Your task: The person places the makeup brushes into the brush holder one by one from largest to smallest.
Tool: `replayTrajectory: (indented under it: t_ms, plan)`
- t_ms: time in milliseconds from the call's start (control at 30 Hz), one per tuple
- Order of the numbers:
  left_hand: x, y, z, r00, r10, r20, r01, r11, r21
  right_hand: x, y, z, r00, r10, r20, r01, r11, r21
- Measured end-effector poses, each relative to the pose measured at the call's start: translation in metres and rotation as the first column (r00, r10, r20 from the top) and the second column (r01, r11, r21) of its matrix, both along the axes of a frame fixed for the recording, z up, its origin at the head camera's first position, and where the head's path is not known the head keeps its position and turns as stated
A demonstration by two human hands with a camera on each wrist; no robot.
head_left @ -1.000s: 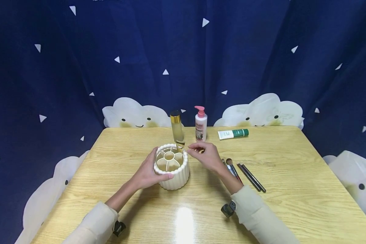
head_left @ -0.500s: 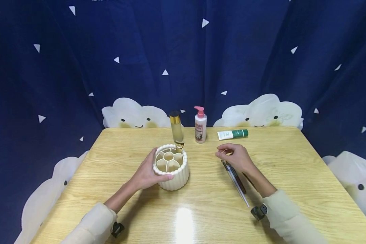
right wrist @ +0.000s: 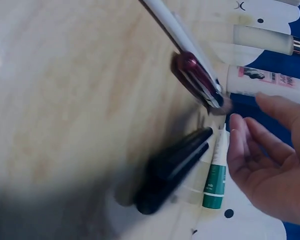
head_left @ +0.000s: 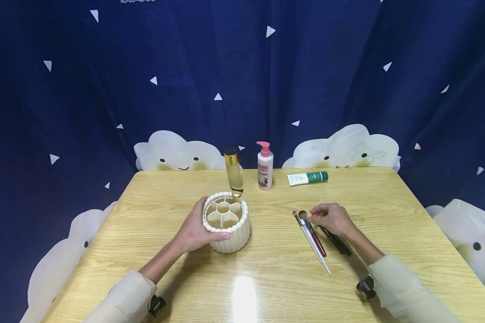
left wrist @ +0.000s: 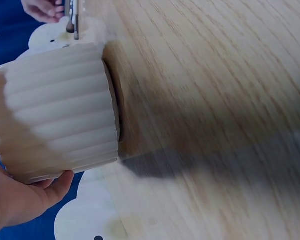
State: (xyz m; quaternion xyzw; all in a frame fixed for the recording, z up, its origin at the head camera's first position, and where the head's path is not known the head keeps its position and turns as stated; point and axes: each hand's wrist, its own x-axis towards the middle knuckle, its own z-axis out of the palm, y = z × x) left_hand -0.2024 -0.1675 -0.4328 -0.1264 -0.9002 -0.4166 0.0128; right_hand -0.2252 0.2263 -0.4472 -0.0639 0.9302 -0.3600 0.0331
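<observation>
My left hand [head_left: 194,228] grips a cream ribbed round organizer [head_left: 234,237] from its left side, thumb across the front. The organizer's top has petal-shaped compartments, and a gold-coloured flat-topped item [head_left: 237,195] stands in the back right one. Over to the right, my right hand [head_left: 332,219] hovers above the far ends of two dark slim pencils [head_left: 339,242], thumb and fingers apart in the right wrist view with nothing between them. Beside them lie makeup brushes: one with a dark red handle [head_left: 320,246] and white-handled ones [head_left: 312,244], bristles pointing away.
Behind the organizer stands a clear bottle with a gold and black cap [head_left: 233,168]. A white lotion pump bottle [head_left: 265,169] with a pink top is to its right. Further right lies a green and white tube [head_left: 308,178]. A dark blue curtain [head_left: 242,67] hangs behind the wooden table [head_left: 165,188].
My right hand has moved from beside the organizer's rim rightward to the brushes and pencils. The left hand keeps its hold on the organizer.
</observation>
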Motion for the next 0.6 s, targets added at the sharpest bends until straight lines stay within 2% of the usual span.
replayTrajectory:
  t_ms: [233,600]
  plan:
    - [0.002,0.003,0.003,0.999,0.029,0.021,-0.026,0.991,-0.132,0.004,-0.003,-0.010,0.998,-0.051,0.034,0.050,0.998,0.030]
    - [0.004,0.005,0.004,0.998,0.047,0.046,-0.040,0.988,-0.151,0.002,-0.007,-0.014,0.999,-0.031,-0.009,0.032,0.995,0.098]
